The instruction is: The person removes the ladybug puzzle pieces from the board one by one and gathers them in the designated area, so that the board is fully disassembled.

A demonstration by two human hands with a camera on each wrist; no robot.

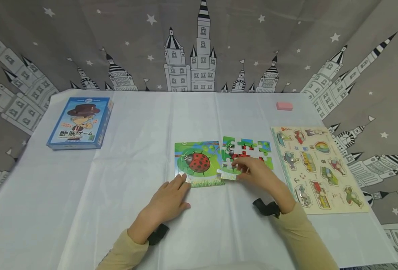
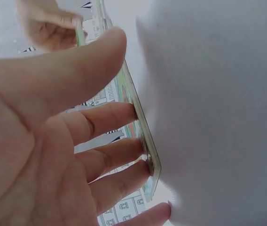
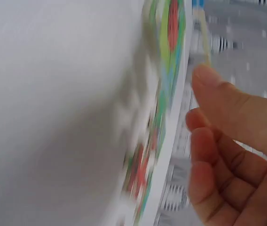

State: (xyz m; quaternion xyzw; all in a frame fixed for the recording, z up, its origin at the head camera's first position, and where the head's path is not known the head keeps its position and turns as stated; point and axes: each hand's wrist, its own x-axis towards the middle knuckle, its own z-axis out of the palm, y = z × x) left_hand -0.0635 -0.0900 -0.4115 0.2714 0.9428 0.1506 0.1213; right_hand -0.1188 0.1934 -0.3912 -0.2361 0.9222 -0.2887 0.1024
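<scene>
A ladybug picture board (image 1: 199, 163) lies flat on the white table. My left hand (image 1: 169, 197) rests at its lower left corner, fingers fairly straight and fingertips on the near edge. Just right of the board, jigsaw pieces (image 1: 247, 143) with parts of the same ladybug picture lie slightly spread apart. Over their near side, my right hand (image 1: 257, 174) pinches a puzzle piece (image 1: 228, 175) with a grassy edge between thumb and index finger. In the right wrist view that piece (image 3: 204, 37) appears thin and edge-on, the other fingers curled below.
To the right lies a cream wooden board (image 1: 320, 170) with vehicle pictures. A pink eraser-like block (image 1: 284, 106) is at the back right. The blue game box (image 1: 80, 123) lies at the back left, and a grey castle-print cloth (image 1: 144, 45) hangs behind the table.
</scene>
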